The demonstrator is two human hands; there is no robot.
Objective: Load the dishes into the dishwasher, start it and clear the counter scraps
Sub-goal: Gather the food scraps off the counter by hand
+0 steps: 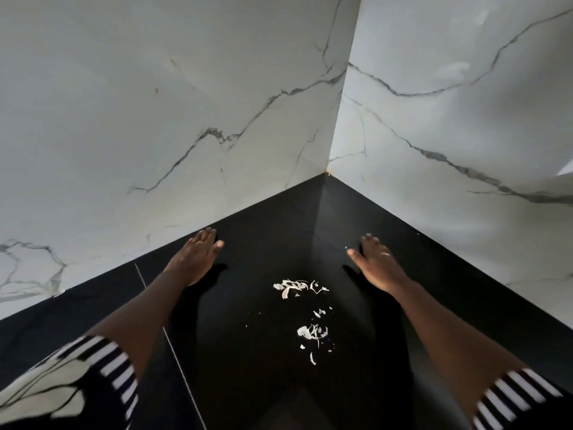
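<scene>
left hand (195, 259): palm down, fingers straight, holds nothing; whether it touches the counter (279, 218) cannot be told.
right hand (376, 262): the same, flat and empty, well apart from the left.
far heap (297, 287): pale scraps between the two wrists, touching neither, somewhat nearer the right one.
near heap (311, 332): smaller lot between the forearms, behind both palms, toward the body.
fleck (346, 247): single white chip just beside the right thumb tip.
seam (173, 346): thin pale line in the counter, passing under the left forearm.
walls (155, 119): marble, meeting in a corner beyond both sets of fingertips.
dishes, dishwasher: not in view.
step, judged: gathering the scraps, with both heaps yet to be collected.
risk 1: the flakes look thin and light, so a quick flat sweep inward may scatter them instead of bunching them.
risk 2: both heaps lie behind the palms, and drawing the hands back may push the near heap off the front edge.
risk 3: chips dragged leftward may lodge in the seam.
risk 4: the striped sleeves (511, 398) hang near the counter and may drag crumbs along.
</scene>
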